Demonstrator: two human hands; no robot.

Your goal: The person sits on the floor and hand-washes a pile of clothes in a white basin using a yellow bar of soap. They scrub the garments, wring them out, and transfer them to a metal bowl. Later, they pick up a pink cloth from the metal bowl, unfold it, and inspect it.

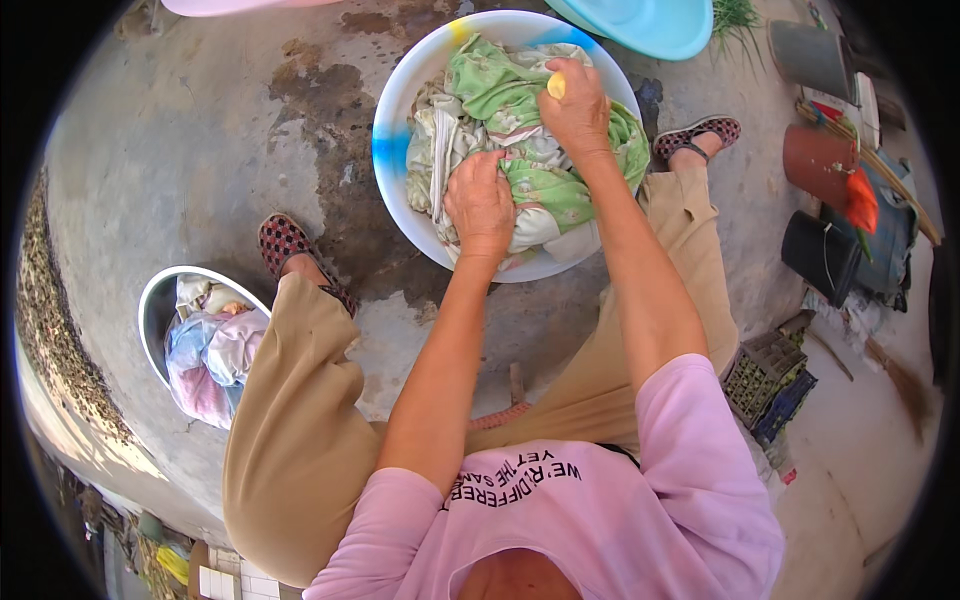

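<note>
A white plastic basin (390, 184) with blue and yellow patches stands on the floor between my feet. Bunched inside it is a green floral cloth (487, 79), along with pale patterned fabric (442, 150) that has a light band along it. My right hand (577, 109) is closed around a yellow object (556, 85), probably a bar of soap, over the cloth at the basin's right; most of it is hidden in my palm. Lower and to the left, my left hand (480, 202) presses on the fabric with curled fingers gripping it.
A smaller tub (154, 289) of pastel clothes sits by my left leg. Light blue basins (660, 26) and a pink one (225, 6) lie beyond. Wet patches mark the concrete floor (330, 127). To the right are a brown bucket (817, 161), a black bag (819, 251), a crate (765, 375) and a broom (900, 382).
</note>
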